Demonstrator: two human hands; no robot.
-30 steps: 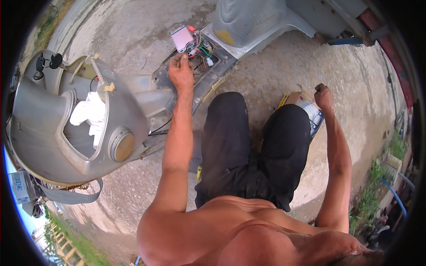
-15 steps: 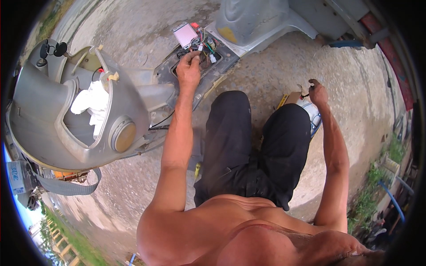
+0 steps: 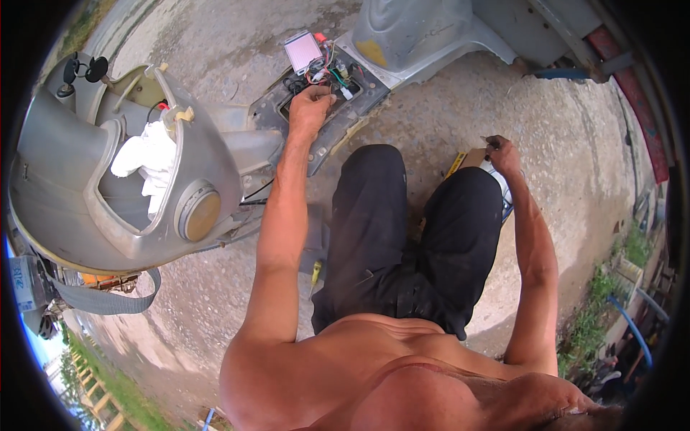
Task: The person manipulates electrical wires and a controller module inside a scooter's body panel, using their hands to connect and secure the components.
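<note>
Seems to be sorting wires (image 3: 333, 70) by touch; calls next for careful fingering among loose leads. Has wires tangled below pink box (image 3: 303, 52), over opening in floorboard (image 3: 368, 86). With left hand (image 3: 312, 112), pinches near white plug (image 3: 346, 93); cannot tell on what. With right hand (image 3: 505, 155), apparently grasps dark piece (image 3: 491, 142) near carton (image 3: 472, 159). Compared with first frame, reaches farther right with left hand, brings right hand inward toward knee (image 3: 471, 187).

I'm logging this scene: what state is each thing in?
Wiring: exposed, bunched
Left hand: at the wiring, grip unclear
Right hand: raised, grip unclear
Pinkish box: resting beside wiring
Gray casing: open
White cloth: crumpled inside casing
Gray strap: looped
Carton: mostly hidden, unclear
</note>
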